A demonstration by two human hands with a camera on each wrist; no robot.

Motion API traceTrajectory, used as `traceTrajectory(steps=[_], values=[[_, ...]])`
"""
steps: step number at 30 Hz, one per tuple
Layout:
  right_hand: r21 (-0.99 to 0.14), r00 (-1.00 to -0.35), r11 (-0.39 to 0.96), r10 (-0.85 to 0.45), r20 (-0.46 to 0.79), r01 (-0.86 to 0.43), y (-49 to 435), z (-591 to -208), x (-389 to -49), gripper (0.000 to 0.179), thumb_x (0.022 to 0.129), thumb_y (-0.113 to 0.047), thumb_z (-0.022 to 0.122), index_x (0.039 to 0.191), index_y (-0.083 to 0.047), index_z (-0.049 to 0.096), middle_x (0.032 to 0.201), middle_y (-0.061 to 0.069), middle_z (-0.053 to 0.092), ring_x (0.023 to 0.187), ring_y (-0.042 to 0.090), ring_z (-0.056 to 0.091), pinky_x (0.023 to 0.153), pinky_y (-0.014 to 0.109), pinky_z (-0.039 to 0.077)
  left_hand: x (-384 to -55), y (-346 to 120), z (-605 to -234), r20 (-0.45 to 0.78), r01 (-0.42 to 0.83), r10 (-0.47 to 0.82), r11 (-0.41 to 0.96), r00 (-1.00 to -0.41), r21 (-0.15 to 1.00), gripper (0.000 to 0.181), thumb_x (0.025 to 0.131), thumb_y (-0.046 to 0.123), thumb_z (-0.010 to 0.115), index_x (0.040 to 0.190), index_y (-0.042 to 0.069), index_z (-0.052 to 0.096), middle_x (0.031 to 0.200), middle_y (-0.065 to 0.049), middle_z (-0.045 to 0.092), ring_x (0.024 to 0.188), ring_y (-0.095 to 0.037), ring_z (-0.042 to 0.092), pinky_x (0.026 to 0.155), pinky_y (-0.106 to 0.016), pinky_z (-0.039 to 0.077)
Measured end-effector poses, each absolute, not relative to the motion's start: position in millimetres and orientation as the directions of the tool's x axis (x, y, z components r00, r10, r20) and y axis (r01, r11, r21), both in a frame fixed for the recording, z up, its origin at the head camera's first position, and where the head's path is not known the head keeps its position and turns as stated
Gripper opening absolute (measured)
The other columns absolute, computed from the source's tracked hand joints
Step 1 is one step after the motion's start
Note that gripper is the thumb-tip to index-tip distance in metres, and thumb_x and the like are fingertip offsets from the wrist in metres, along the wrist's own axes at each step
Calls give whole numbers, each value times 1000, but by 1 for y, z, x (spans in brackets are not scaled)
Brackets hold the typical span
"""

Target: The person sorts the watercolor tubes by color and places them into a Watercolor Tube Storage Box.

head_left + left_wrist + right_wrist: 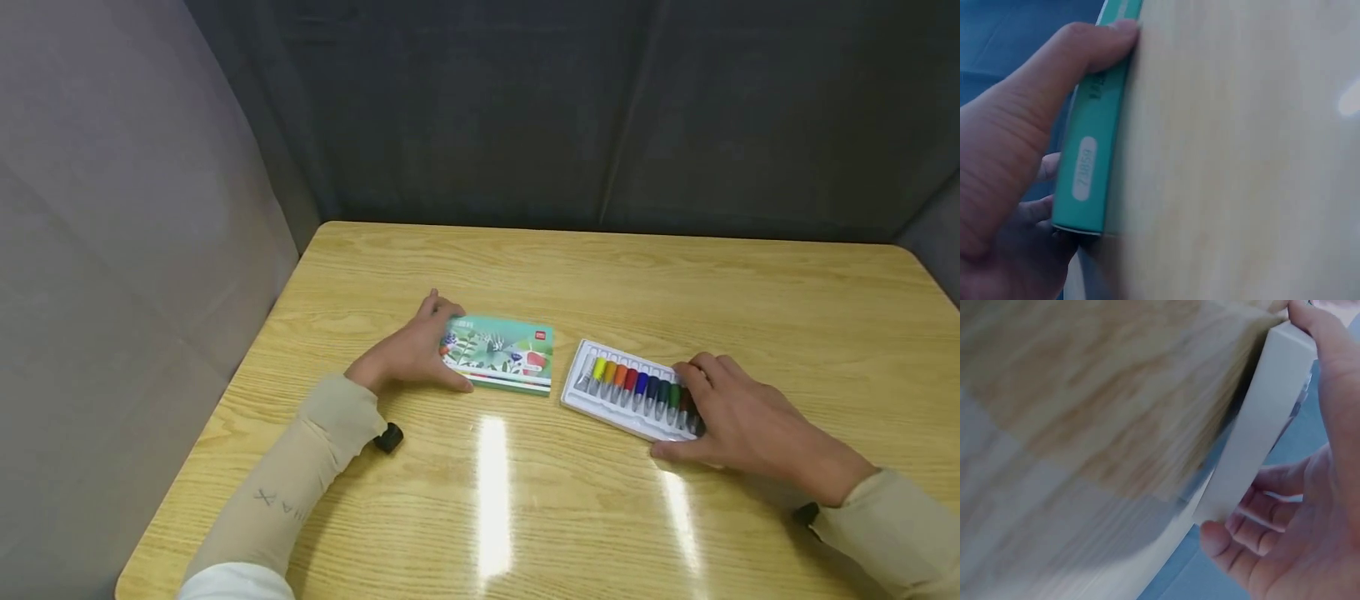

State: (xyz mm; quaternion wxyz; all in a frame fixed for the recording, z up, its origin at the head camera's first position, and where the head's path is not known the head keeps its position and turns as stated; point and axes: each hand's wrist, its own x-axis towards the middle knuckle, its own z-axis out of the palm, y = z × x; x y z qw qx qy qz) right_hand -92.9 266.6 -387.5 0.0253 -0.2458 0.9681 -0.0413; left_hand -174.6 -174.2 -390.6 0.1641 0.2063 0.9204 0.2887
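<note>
A flat green box (498,346) printed with leaves and fruit lies left of the middle of the table. My left hand (414,348) grips its left end, thumb along the near side and fingers at the far side. In the left wrist view the thumb presses on the green side of the box (1099,150). To the right is a white plastic tray (609,418) holding a row of paint tubes (632,387) with coloured caps. My right hand (738,421) holds the tray's right end, covering the last tubes. The right wrist view shows the tray's white end (1260,425) between thumb and fingers.
The wooden table (570,500) has a dark curtain (480,117) behind it and a grey one (135,250) on the left. A small black piece (388,437) shows beside the left sleeve, another (806,514) by the right cuff.
</note>
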Motion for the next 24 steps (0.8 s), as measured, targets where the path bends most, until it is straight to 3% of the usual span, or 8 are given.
traceTrajectory(steps=[6,24], values=[[-70,-900,898,-436,-18,-433,266,-387,-96,120,69,-95,61,138,3,54,127,22,58,109,33,56,71,48,58,-162,-163,-392,-161,293,469,747,-868,597,112,68,56,93,156,16,36,165,-7,21,164,-30,-12,123,-55,39],[-62,-912,910,-410,5,-410,262,-387,-91,121,66,-96,61,135,2,56,125,22,59,108,35,57,70,50,58,-155,-164,-392,-141,325,486,745,-862,582,114,67,59,93,156,15,37,163,-9,26,164,-32,-8,123,-57,38]])
